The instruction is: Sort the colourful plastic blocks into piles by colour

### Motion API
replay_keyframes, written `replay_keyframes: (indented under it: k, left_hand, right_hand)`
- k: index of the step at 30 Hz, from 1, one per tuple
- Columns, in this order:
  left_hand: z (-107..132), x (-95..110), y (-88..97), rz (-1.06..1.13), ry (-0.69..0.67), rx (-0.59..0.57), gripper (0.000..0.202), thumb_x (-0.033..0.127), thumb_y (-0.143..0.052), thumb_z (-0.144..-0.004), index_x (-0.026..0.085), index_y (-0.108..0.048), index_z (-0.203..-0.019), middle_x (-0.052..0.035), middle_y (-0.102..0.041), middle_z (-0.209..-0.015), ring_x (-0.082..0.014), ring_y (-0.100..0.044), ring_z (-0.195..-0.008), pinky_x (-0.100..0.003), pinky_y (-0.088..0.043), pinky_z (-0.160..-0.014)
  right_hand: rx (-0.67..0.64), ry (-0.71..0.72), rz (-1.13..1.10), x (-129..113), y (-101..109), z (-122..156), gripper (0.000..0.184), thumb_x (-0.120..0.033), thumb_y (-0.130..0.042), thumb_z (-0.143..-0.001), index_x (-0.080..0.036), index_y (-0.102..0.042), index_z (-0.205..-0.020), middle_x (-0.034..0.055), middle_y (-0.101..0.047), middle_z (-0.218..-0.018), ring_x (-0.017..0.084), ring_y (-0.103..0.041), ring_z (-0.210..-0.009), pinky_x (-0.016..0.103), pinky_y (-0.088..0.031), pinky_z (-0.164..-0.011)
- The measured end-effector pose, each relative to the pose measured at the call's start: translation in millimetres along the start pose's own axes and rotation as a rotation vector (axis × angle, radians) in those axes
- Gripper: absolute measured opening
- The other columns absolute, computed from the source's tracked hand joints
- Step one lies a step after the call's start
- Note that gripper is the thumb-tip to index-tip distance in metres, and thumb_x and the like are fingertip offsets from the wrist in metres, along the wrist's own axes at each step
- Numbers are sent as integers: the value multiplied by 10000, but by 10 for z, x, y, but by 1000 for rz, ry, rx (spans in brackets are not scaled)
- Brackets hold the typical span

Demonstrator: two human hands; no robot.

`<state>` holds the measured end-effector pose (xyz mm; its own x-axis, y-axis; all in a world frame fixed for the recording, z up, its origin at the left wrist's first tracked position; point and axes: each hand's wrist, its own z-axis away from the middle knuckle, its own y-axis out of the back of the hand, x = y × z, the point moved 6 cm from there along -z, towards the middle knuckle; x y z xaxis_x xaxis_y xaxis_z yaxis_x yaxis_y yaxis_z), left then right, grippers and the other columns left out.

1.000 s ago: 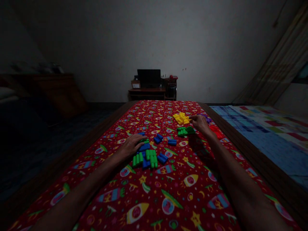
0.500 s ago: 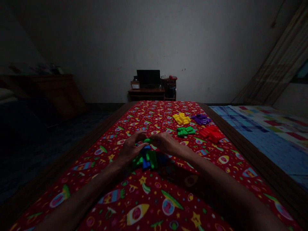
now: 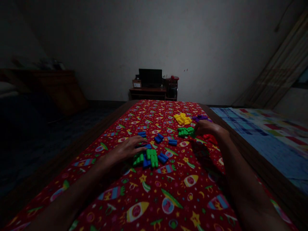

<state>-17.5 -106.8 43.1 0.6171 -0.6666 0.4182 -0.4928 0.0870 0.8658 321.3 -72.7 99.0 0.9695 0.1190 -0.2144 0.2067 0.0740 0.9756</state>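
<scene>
My left hand (image 3: pixel 127 148) lies flat on the red patterned cloth (image 3: pixel 168 192), fingers stretched out and touching a mixed heap of green and blue blocks (image 3: pixel 149 158). My right hand (image 3: pixel 206 127) reaches far right, fingers curled down beside the green pile (image 3: pixel 185 131) and over the red pile (image 3: pixel 209 138); what it holds, if anything, is hidden. A yellow pile (image 3: pixel 182 118) and a purple pile (image 3: pixel 201 117) lie just beyond it. Loose blue blocks (image 3: pixel 158 138) are scattered between the heap and the sorted piles.
The cloth covers a long wooden-edged table (image 3: pixel 243 141). A checked mat (image 3: pixel 264 128) lies to the right. A small desk with a dark screen (image 3: pixel 150 78) stands at the far wall. The room is dim.
My right hand left the mixed heap and moved out to the green and red piles. My left hand opened flat beside the heap.
</scene>
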Motion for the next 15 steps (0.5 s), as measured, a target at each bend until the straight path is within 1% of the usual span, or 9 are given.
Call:
replay_keyframes:
  k: [3, 4, 7, 9, 10, 12, 13, 15]
  left_hand:
    - [-10, 124, 36, 54, -105, -81, 337, 439, -578, -872, 257, -664, -1143, -73, -649, -1200, -228, -578, -1136, -348, -449, -980]
    - [-14, 177, 34, 80, -143, -113, 328, 419, -590, -869, 259, -664, -1146, -77, -647, -1203, -230, -570, -1149, -357, -442, -990]
    - [-17, 336, -18, 151, -220, -187, 335, 388, -616, -856, 277, -654, -1169, -75, -650, -1208, -241, -554, -1173, -381, -424, -1013]
    - [-11, 428, -73, 167, -250, -211, 326, 383, -614, -858, 289, -653, -1167, -67, -654, -1211, -243, -555, -1176, -391, -405, -1031]
    - [-8, 464, -99, 166, -262, -216, 312, 381, -606, -865, 288, -657, -1159, -67, -654, -1212, -241, -557, -1175, -390, -399, -1035]
    - [-6, 503, -140, 152, -274, -210, 279, 378, -588, -879, 273, -673, -1124, -76, -654, -1207, -235, -563, -1167, -375, -402, -1027]
    - [-8, 505, -153, 142, -275, -199, 265, 379, -586, -881, 260, -682, -1098, -81, -659, -1191, -232, -573, -1149, -363, -415, -1007]
    - [-20, 482, -169, 126, -268, -168, 248, 380, -587, -878, 234, -692, -1049, -86, -678, -1136, -225, -604, -1087, -342, -449, -954]
  right_hand:
    - [-169, -60, 82, -5, -165, -22, 190, -78, -616, -681, -139, -764, -784, 62, -704, -663, 143, -618, -577, 200, -398, -509]
    - [-155, -66, 104, -20, -179, -39, 211, -82, -616, -688, -140, -763, -829, 73, -714, -708, 152, -634, -617, 199, -405, -523]
    - [-41, -91, 161, -39, -157, -90, 289, -109, -603, -728, -144, -741, -979, 120, -728, -890, 183, -665, -750, 216, -428, -592]
    - [44, -111, 190, -35, -109, -102, 302, -132, -565, -773, -143, -725, -1029, 149, -713, -986, 200, -666, -823, 233, -431, -637]
    - [82, -115, 202, -43, -81, -100, 298, -143, -537, -799, -139, -721, -1033, 160, -707, -1003, 206, -663, -843, 239, -426, -648]
    - [163, -86, 220, -115, -16, -82, 294, -164, -482, -845, -129, -720, -1014, 171, -703, -989, 205, -656, -837, 242, -404, -646]
    - [202, -50, 219, -188, 11, -66, 295, -173, -464, -862, -125, -721, -998, 170, -703, -967, 198, -650, -814, 242, -388, -634]
    - [234, 83, 177, -425, 20, -21, 280, -181, -460, -875, -125, -724, -952, 147, -705, -893, 168, -625, -737, 234, -352, -602]
